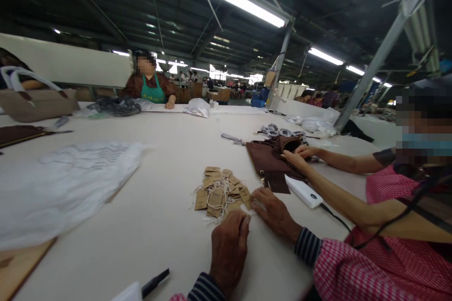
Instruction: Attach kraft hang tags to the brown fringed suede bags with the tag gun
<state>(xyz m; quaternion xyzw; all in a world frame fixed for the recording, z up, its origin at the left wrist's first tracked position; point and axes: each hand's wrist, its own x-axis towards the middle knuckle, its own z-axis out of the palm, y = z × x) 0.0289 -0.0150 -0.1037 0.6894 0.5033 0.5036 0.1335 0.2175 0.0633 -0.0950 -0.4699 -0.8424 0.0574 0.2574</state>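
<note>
A loose heap of brown paper hang tags (214,196) with white strings lies on the table in front of me. My left hand (230,248) is at the near edge of the heap, its fingers curled together in a pinch. Beside it, my right hand (273,210) rests against the heap's right side, fingers bent and closed. A small white piece (244,208) shows between the two hands. What exactly each hand's fingertips hold is hidden.
On my right, a co-worker's hands (300,156) handle a dark brown bag (263,157). A white power bank (303,191) with a black cable lies near my right hand. White plastic sheeting (70,183) covers the left. Another person sits across the table (165,134).
</note>
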